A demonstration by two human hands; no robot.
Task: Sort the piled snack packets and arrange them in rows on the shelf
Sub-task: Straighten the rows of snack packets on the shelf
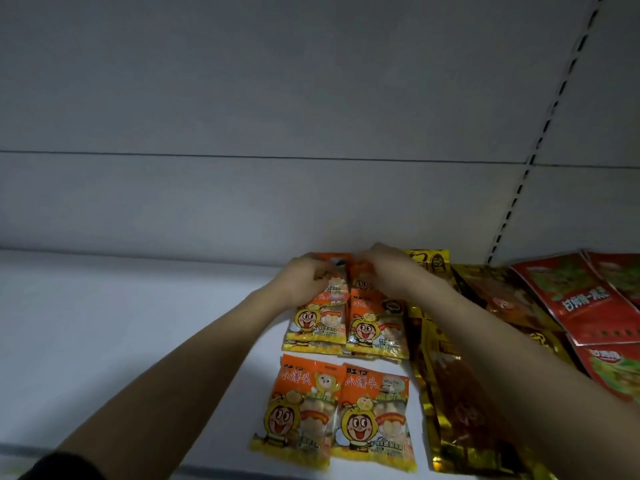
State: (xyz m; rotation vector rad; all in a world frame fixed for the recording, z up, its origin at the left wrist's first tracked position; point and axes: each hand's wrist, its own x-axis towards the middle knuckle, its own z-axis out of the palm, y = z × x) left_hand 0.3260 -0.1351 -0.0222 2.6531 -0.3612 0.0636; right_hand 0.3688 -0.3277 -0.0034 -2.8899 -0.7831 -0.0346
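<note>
Left hand [304, 277] and right hand [388, 268] each gripped rear orange packets [337, 271]; hasty release risked skewed row on shelf [138, 323].

A pale grey back panel [277, 98] is rising in front of me, a thin horizontal seam [242, 156] running across it. At the right, a slotted upright strip [540, 140] is slanting up the panel, its dark slots stacking in a line. The panel is sitting in dim light.
</note>
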